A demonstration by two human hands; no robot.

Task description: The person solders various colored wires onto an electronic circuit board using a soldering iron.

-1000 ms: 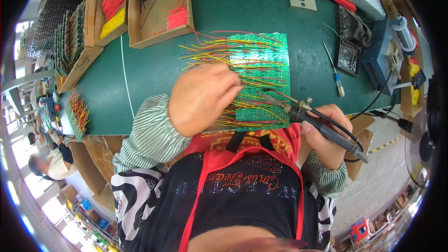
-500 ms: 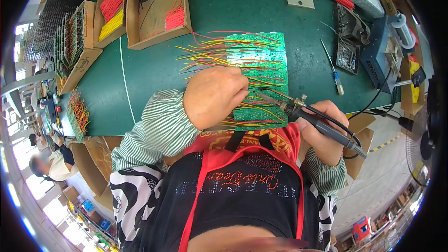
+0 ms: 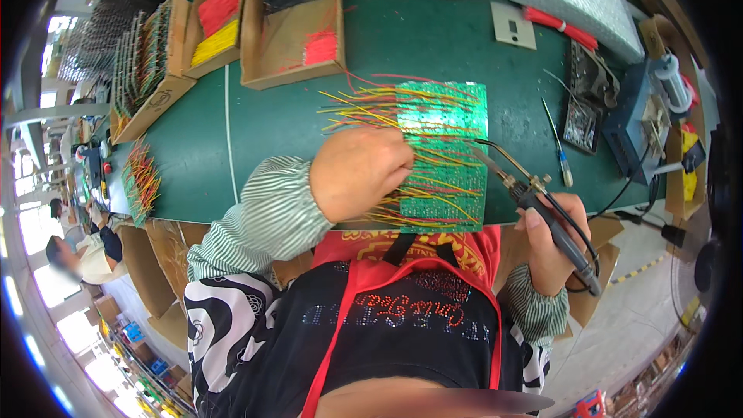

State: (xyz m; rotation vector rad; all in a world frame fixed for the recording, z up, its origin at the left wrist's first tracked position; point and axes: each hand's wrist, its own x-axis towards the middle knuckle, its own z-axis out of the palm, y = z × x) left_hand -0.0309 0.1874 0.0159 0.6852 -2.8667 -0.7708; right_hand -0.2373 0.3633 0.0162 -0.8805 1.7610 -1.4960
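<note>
A green circuit board panel (image 3: 478, 193) lies on the bench, with rows of red, yellow and dark wires (image 3: 360, 104) sticking out past its left side. My left hand (image 3: 357, 173) rests over the wires at the board's left edge, thumb and fingers pinched together; whatever they hold is hidden. In my right hand (image 3: 556, 241) is a soldering iron (image 3: 548, 224) with a thin curved solder-feed tube (image 3: 511, 159) along it. The iron's tip points up and left, over the board's right edge, apart from my left fingers.
Cardboard boxes of cut wires (image 3: 292, 70) stand at the back left, beside a box of upright boards (image 3: 147, 70). Finished-looking wired boards (image 3: 141, 186) lie far left. A screwdriver (image 3: 561, 151), a black tray (image 3: 582, 124) and a blue soldering station (image 3: 627, 112) are at right.
The soldering iron has drawn back to the right, away from my left fingertips. My left hand stays pinched by the wires. The whole view has shifted slightly.
</note>
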